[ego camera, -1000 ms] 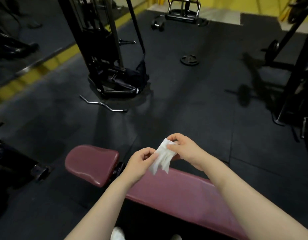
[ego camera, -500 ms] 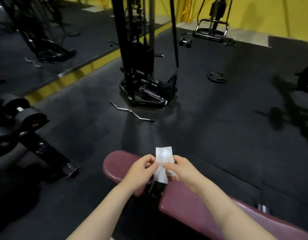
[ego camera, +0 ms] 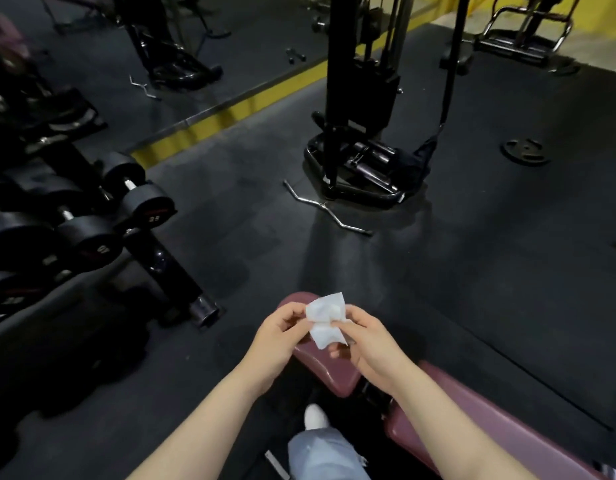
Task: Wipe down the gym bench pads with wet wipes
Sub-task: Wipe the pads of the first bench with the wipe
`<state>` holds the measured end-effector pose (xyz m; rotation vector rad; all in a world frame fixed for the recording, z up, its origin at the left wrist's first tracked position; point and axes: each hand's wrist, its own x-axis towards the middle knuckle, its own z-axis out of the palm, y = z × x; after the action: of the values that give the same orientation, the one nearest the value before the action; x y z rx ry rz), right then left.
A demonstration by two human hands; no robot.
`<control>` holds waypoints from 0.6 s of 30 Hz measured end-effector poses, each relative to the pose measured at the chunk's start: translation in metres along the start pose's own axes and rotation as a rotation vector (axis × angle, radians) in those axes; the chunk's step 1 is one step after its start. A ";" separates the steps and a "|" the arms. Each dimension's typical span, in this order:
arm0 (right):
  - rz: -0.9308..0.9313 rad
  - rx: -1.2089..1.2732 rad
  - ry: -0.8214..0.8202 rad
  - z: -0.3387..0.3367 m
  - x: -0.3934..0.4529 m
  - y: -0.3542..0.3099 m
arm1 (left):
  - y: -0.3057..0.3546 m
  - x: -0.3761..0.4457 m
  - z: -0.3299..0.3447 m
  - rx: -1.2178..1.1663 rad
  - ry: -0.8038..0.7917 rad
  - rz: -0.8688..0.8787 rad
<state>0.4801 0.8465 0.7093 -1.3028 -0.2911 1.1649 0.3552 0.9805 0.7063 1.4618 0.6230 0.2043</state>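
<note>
White wet wipe (ego camera: 325,320), partly unfolded, pinched between left hand (ego camera: 277,336) and right hand (ego camera: 367,341) fingers; maroon bench pads (ego camera: 334,367) apparently not yet wiped.

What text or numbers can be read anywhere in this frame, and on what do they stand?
"25": on the end of a black dumbbell on the rack at left.
A two-digit marking on the neighbouring dumbbell: too blurred to read for certain.
Red markings on other dumbbell ends: unreadable.
Wet wipe, bench pads: no text visible.

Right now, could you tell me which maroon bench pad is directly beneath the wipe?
The smaller, rounded pad at the bench's end; the long pad lies farther right.
</note>
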 end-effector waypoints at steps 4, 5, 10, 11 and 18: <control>0.113 0.165 -0.003 0.002 0.049 -0.010 | -0.004 0.040 -0.032 0.010 -0.046 -0.053; 0.122 0.173 0.002 0.000 0.064 -0.014 | -0.003 0.054 -0.040 0.032 -0.062 -0.071; 0.059 0.023 0.013 -0.006 0.133 -0.032 | 0.011 0.130 -0.071 0.145 -0.112 -0.106; 0.050 0.024 0.062 -0.004 0.143 -0.034 | 0.012 0.142 -0.075 0.182 -0.103 -0.102; 0.147 0.130 0.407 0.002 0.193 -0.026 | -0.007 0.208 -0.106 0.390 -0.139 -0.183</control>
<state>0.5787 1.0043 0.6509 -1.4275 0.1779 0.9928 0.4715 1.1729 0.6452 1.7628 0.7044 -0.1705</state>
